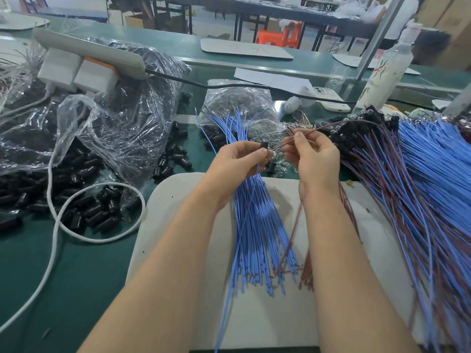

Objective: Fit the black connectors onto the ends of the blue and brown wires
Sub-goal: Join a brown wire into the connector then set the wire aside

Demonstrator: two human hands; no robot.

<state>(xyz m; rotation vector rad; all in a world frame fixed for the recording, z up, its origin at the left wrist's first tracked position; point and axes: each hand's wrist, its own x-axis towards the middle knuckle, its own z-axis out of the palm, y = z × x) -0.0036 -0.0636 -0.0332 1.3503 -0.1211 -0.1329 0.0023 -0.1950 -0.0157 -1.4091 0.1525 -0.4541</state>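
Head view: pinching a black connector (263, 145) in the left grip (239, 159) and a brown wire (321, 127) in the right grip (314, 160), ends nearly meeting above the table (76, 276). Judged partway through, going by the finished bundle (382, 154) at right and the many loose blue wires (257, 225) waiting.

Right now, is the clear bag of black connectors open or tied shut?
Open: the clear bag gapes at its mouth, and black connectors lie spilled on the table.

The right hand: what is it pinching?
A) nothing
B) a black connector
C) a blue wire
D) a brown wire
D: the right hand pinches a thin brown wire between thumb and fingertip, while the black connector is held in the left hand.
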